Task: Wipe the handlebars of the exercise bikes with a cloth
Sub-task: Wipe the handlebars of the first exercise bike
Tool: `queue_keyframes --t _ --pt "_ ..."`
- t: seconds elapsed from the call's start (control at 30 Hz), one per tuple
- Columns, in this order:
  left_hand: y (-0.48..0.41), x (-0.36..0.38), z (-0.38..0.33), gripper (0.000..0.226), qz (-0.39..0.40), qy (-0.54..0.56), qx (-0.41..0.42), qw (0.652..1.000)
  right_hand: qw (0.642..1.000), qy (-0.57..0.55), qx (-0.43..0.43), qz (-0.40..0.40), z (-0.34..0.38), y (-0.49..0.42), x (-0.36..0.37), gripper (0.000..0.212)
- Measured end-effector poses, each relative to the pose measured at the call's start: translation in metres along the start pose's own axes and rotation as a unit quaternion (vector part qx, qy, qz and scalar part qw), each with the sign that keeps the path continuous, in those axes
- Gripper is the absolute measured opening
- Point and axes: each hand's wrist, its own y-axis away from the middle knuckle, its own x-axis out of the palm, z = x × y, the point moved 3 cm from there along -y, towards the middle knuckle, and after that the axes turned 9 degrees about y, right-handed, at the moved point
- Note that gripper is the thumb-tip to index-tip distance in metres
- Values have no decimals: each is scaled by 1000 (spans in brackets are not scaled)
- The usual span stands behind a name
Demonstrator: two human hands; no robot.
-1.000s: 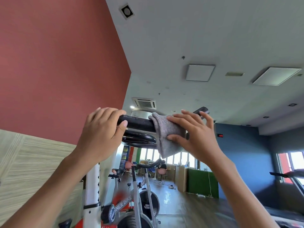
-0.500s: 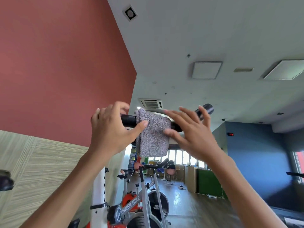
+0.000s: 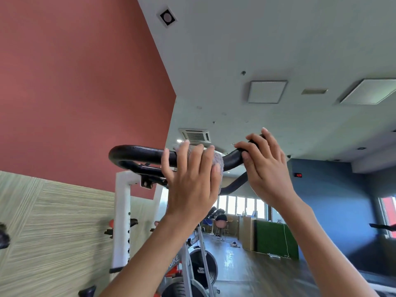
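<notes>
Vantage: head-worn, close below the black curved padded handlebar.
Facing: tilted upward; grey ceiling fills 1 o'clock.

left hand holding grey cloth on black handlebar, right hand gripping its end
</notes>
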Motion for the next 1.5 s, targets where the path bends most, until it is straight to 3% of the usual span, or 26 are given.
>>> queue_keyframes --t 0.13,0.2,0.3,0.4,0.47,0.6,0.7,0.8,0.93,1.1,1.23,1.33,1.5 --pt "10 -1 31 40 -3 -69 86 994 1000 19 -13 -2 -4 3 -1 39" --pt "11 -11 54 39 -21 -92 84 992 1000 -1 -7 8 -3 3 0 41" --pt "17 -15 52 39 -49 -59 25 997 998 -51 23 8 5 2 6 44" --pt "11 -1 14 43 -59 45 -98 992 995 -79 55 -11 14 2 7 46" --pt "6 7 2 42 -69 46 -122 989 994 -79 69 -16 16 1 2 47" --pt "15 5 45 44 -77 -41 -9 996 996 -59 58 25 12 0 -8 45" --pt "17 0 68 50 -92 -65 -1 994 992 -92 72 38 19 -1 -6 42" --pt "17 17 37 50 -85 -68 38 993 984 -136 109 23 28 -4 -7 36" --pt "18 19 41 52 -77 -78 70 992 990 -102 92 39 19 -2 -15 28" --pt "15 -13 84 56 -97 -42 -8 994 987 -123 95 42 26 -3 -7 31" --pt "13 3 31 45 -53 -29 79 995 994 -75 84 -7 38 -5 -4 47" --pt "13 5 39 43 -68 -59 97 991 997 -39 69 6 33 2 -2 46" --pt "16 -21 82 51 -101 -69 4 992 997 35 68 -22 37 9 10 49"
